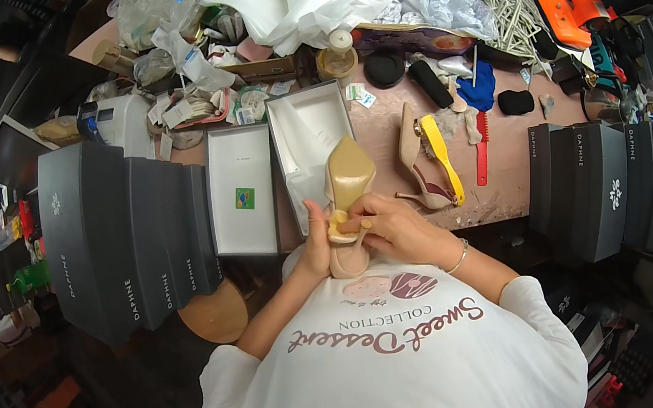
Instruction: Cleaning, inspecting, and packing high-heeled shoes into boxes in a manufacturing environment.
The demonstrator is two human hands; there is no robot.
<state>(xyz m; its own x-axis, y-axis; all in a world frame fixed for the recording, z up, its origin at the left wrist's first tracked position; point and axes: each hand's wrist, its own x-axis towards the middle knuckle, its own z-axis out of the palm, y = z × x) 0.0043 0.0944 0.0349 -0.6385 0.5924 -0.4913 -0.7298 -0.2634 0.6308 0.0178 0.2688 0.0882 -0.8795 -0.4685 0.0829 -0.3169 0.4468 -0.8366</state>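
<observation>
Far left: dark grey shoeboxes, several, standing side by side. Behind them, a white device with rounded casing.

Left of centre: pale-lined box lid, inside face up, bearing a green sticker. Directly beside it, open box, grey, with white tissue inside.

Centre: left hand, thumb raised, gripping the near left side of a beige high-heeled shoe. Shoe held up before the wearer's chest, overlapping the open box in view; sole toward the camera, toe pointing away, heel end nearest the body. Right hand, bracelet at wrist, fingers bent and closed on the same shoe near its heel. Yellowish material shows between the hands; kind cannot be told.

Right of centre, on the pinkish counter: second shoe, beige, lying on its side, toe away. Close along its right side, yellow brush; contact cannot be told. Further right, red brush, upper end near a blue cloth.

Far right: orange tape dispenser toward the back; more grey boxes, upright in a row.
</observation>
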